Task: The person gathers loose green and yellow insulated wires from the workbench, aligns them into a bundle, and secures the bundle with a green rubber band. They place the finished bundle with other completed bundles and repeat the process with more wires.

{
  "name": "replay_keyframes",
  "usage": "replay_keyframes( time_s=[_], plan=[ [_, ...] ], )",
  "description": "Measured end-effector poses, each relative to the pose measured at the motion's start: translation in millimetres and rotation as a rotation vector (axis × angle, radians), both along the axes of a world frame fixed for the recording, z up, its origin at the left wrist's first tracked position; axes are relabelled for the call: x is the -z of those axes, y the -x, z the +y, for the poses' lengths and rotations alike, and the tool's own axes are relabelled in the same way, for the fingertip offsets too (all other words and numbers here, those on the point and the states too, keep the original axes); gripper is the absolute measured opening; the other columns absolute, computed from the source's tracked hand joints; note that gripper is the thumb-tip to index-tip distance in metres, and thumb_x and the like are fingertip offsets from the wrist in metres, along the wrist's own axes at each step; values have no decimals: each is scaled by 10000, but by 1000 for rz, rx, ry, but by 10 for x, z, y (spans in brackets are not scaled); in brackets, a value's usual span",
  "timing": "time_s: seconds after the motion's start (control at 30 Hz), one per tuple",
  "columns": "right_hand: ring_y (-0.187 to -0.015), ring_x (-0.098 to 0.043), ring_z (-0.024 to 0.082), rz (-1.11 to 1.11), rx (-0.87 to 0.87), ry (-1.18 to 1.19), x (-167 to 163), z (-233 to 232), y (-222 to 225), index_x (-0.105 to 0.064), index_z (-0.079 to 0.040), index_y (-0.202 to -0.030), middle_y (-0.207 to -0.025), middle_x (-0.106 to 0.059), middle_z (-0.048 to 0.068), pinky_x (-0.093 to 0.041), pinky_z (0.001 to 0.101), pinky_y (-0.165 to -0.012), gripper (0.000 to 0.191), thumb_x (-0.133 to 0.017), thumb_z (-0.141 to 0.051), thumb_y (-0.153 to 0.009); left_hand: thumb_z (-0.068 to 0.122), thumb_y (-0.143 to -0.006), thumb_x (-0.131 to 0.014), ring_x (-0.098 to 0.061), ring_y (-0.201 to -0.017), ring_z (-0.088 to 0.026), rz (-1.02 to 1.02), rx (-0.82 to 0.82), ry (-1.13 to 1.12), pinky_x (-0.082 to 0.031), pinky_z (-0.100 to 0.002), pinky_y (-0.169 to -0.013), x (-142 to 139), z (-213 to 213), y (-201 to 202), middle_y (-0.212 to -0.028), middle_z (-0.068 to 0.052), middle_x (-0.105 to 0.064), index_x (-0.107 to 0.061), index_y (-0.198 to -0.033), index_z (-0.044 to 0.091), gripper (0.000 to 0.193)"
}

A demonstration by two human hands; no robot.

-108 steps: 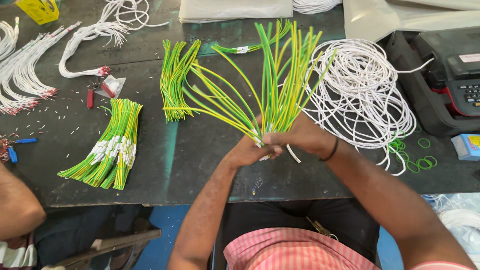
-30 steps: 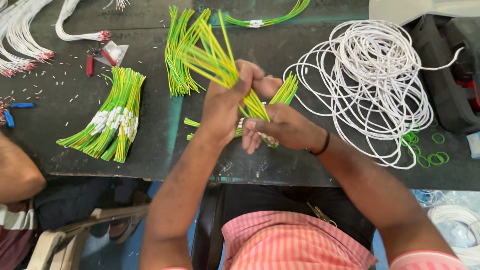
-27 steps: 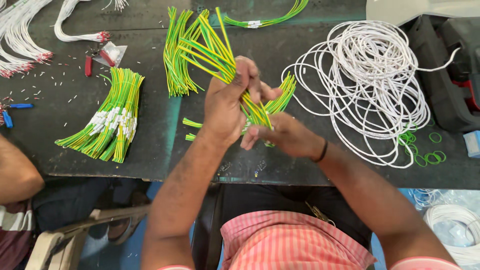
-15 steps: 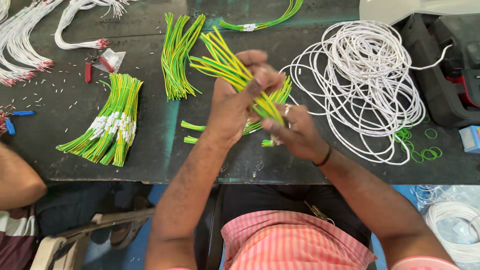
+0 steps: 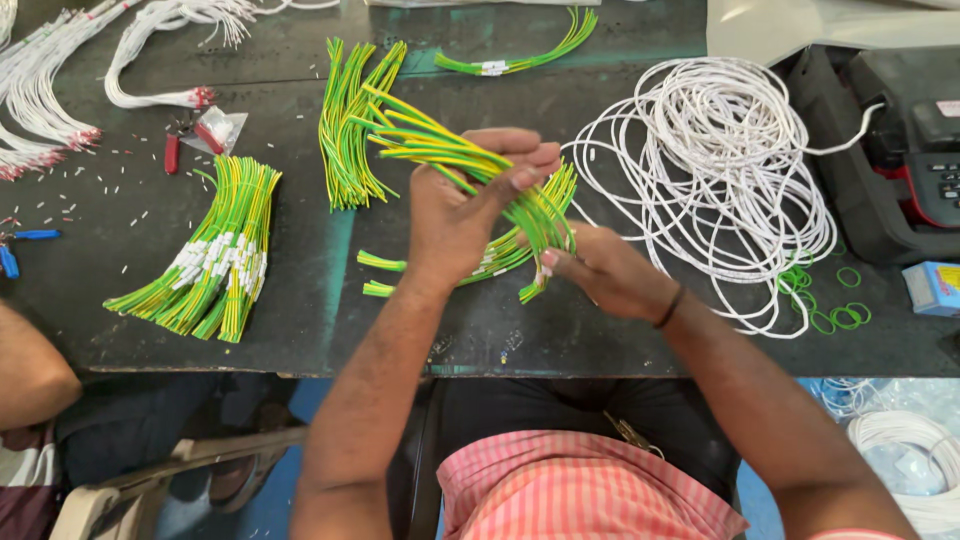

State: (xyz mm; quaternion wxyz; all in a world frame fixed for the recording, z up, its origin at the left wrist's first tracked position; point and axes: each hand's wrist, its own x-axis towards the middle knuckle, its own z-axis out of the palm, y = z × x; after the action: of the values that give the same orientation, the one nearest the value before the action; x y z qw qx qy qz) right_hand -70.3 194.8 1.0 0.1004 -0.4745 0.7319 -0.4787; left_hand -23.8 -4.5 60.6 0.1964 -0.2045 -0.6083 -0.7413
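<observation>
Hands meet over the middle of the dark desk (image 5: pixel 300 330), both busy with one bundle of green-and-yellow wires (image 5: pixel 470 165). The left hand (image 5: pixel 465 205) is closed around the bundle near its middle, fingers wrapped over the top, so that the wire ends fan out up and to the left above the desk. The right hand (image 5: pixel 600 270), with a dark band at the wrist, pinches the lower end of the same bundle, where the wires bend down toward the desk's front edge. Just under the hands lies a second loose lot of green-and-yellow wires (image 5: pixel 385 275), its cut ends pointing left. Further left sits a labelled bundle (image 5: pixel 215 260) with white sleeves at its middle, and behind the hands another loose sheaf (image 5: pixel 350 130) lies upright. A curved, tied bunch (image 5: pixel 520 55) rests near the far edge. Right of the hands spreads a big coil of white cord (image 5: pixel 720 170), with small green rubber bands (image 5: pixel 825 305) scattered beside it. An open black case (image 5: pixel 850 190) at the right edge holds a dark label-printer-like device (image 5: pixel 925 150); what else is in it cannot be told. White wires with red tips (image 5: pixel 50 120) lie at far left, near red-handled pliers (image 5: pixel 175 145).
</observation>
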Motion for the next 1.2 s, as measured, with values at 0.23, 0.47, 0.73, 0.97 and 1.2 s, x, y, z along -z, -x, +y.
replay_keyframes(
  time_s=[0.23, 0.47, 0.73, 0.97, 1.2],
  plan=[
    [-1183, -663, 186, 193, -78, 226, 163, 32, 241, -615, -50, -1260, -1273, -668, 80, -547, 351, -1010, 256, -596, -204, -1057, 110, -898, -776, -755, -968, -186, 325, -117, 521, -624, -293, -875, -139, 113, -122, -1110, -94, -742, -688, -1208, 82, 323],
    [-1212, -615, 206, 1088, 411, -160, 1147, -260, 540, -602, -56, -1318, -1291, -629, 117, -511, 369, -998, 290, -651, -135, -1043, 207, -887, -790, -746, -880, -233, 442, -30, 860, -584, -321, -784, -303, 146, -78, -992, -49, -758, -764, -1128, 157, 247],
    [-1205, -629, 139, -305, -235, 371, 1412, -279, 740, -609, -77, -1298, -1272, -645, 57, -549, 325, -997, 347, -647, -231, -988, 176, -836, -820, -728, -777, -218, 358, 40, 834, -565, -328, -704, -235, 231, -6, -871, -67, -727, -762, -1038, 124, 217],
    [-1106, -648, 140, -285, -200, 181, 1523, -428, 773, -660, -39, -1191, -1159, -690, 68, -562, 337, -930, 245, -675, -162, -980, 213, -806, -830, -716, -729, -223, 152, 343, 883, -549, -339, -678, 106, 276, 359, -834, -75, -724, -721, -957, 67, 237],
    [-1060, -632, 152, -421, -170, 267, 1388, -395, 709, -650, -1, -1165, -1101, -679, 80, -560, 356, -918, 206, -705, -117, -1004, 218, -985, -641, -556, -654, -131, -97, 163, 836, -494, -311, -620, 494, 231, 599, -742, -50, -606, -626, -975, 23, 196]
  ],
)
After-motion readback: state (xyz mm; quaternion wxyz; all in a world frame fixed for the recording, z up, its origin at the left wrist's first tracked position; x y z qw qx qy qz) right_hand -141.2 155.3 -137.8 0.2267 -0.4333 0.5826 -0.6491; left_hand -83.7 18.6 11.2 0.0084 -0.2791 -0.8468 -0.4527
